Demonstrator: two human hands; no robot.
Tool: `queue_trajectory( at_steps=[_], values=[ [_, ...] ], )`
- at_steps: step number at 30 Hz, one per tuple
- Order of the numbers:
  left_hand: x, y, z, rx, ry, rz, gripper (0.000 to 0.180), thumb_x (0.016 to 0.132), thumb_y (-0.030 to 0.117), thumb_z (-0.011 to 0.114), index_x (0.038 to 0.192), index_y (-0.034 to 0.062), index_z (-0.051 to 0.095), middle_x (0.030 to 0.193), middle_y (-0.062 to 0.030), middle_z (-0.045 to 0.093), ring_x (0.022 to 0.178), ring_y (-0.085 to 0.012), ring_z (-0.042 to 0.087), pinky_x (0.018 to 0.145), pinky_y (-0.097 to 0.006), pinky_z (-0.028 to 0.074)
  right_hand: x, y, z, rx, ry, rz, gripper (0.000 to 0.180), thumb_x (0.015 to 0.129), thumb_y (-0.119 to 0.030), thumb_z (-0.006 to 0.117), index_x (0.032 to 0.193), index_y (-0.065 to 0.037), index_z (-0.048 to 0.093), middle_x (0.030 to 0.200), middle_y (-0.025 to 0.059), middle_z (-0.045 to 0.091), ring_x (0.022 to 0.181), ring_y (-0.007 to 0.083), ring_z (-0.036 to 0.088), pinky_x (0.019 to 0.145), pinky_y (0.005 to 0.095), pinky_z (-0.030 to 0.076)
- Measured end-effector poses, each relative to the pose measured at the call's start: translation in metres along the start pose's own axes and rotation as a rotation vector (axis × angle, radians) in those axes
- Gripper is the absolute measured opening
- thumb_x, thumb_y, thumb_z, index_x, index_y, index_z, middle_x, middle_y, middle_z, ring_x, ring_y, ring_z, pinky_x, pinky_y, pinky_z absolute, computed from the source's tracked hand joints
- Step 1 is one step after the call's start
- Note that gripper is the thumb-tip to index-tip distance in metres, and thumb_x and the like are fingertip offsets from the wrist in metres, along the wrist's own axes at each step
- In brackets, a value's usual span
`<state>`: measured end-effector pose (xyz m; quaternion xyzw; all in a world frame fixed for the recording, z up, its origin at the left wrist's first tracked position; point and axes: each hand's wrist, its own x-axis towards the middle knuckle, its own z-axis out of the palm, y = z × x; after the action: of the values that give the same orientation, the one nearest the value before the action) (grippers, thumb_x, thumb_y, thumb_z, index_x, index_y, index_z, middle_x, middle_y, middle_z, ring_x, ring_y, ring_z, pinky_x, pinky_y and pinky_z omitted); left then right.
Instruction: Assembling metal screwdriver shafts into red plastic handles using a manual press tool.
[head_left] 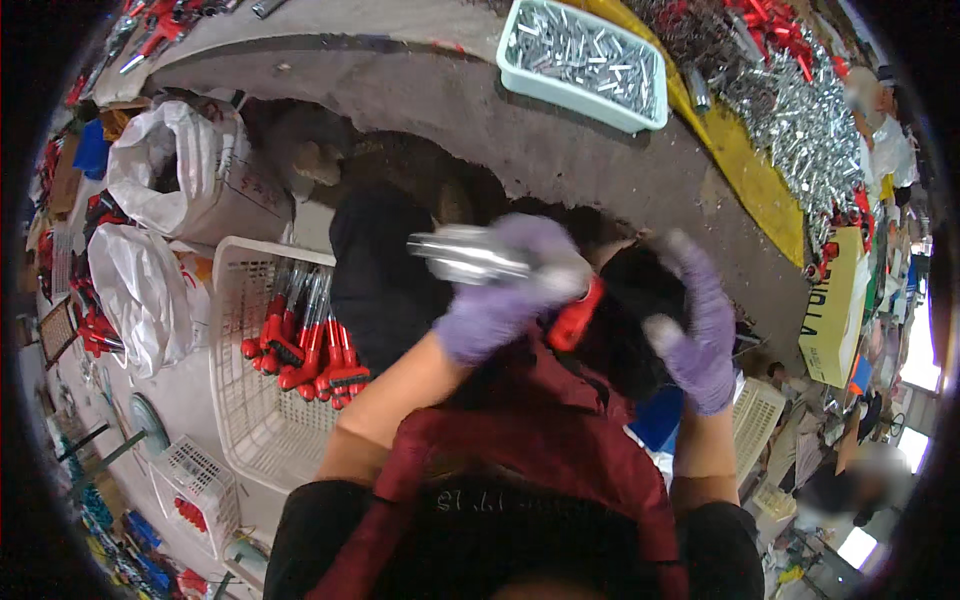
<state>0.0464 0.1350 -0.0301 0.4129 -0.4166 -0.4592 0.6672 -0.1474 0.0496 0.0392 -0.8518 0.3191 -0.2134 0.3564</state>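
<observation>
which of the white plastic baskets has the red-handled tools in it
The large white plastic basket left of the left hand holds the red-handled tools; the small white lattice basket on the right shows none.

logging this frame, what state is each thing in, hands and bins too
left hand: gloved, gripping the tool
tool: silver shaft, red handle, held up, blurred
right hand: gloved, fingers spread on a black cloth
white basket: partly filled with red-handled tools
teal tray: full of silver metal parts
</observation>
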Motion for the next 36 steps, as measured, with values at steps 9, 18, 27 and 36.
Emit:
queue_trajectory(
  at_steps=[9, 18, 27, 36],
  values=[
    [-0.009, -0.067, 0.004, -0.968, 0.281, -0.265, 0.015, 0.082, 0.028, 0.059, 0.081, 0.0145, 0.052, 0.077, -0.0009, 0.044, 0.080, -0.0189, 0.047, 0.080, -0.042, 0.042, -0.075, 0.079, 0.032, 1.339, -0.186, 0.916, 0.067, 0.071, -0.026, 0.069, 0.128, -0.005, 0.040, 0.104, 0.0149, 0.058, 0.087, 0.0229, 0.060, 0.079, 0.0371, 0.049],
    [-0.068, -0.257, 0.043, -0.638, -0.185, -0.791, 0.025, 0.091, 0.033, 0.050, 0.098, 0.0109, 0.057, 0.087, -0.0052, 0.058, 0.086, -0.0207, 0.057, 0.075, -0.035, 0.048, -0.042, 0.100, 0.066, -0.419, -0.473, 0.568, 0.049, 0.075, -0.027, 0.065, 0.118, -0.007, 0.052, 0.104, 0.0191, 0.060, 0.090, 0.0354, 0.059, 0.077, 0.0396, 0.048],
    [-0.041, -0.224, 0.022, -0.752, 0.351, -1.095, 0.014, 0.088, 0.024, 0.056, 0.096, 0.0119, 0.058, 0.080, -0.0005, 0.058, 0.070, -0.0138, 0.056, 0.061, -0.032, 0.051, -0.014, 0.118, 0.095, -0.369, -0.504, 0.480, 0.049, 0.075, -0.030, 0.066, 0.117, -0.010, 0.053, 0.105, 0.0155, 0.060, 0.092, 0.0341, 0.059, 0.079, 0.0407, 0.047],
    [-0.042, -0.236, 0.026, -0.725, 0.496, -0.972, 0.016, 0.088, 0.020, 0.057, 0.100, 0.0093, 0.056, 0.078, -0.0001, 0.056, 0.066, -0.0098, 0.052, 0.056, -0.025, 0.047, 0.003, 0.130, 0.106, -0.383, -0.552, 0.442, 0.045, 0.075, -0.023, 0.067, 0.114, -0.006, 0.054, 0.104, 0.0168, 0.060, 0.093, 0.0340, 0.058, 0.079, 0.0394, 0.048]
  ],
)
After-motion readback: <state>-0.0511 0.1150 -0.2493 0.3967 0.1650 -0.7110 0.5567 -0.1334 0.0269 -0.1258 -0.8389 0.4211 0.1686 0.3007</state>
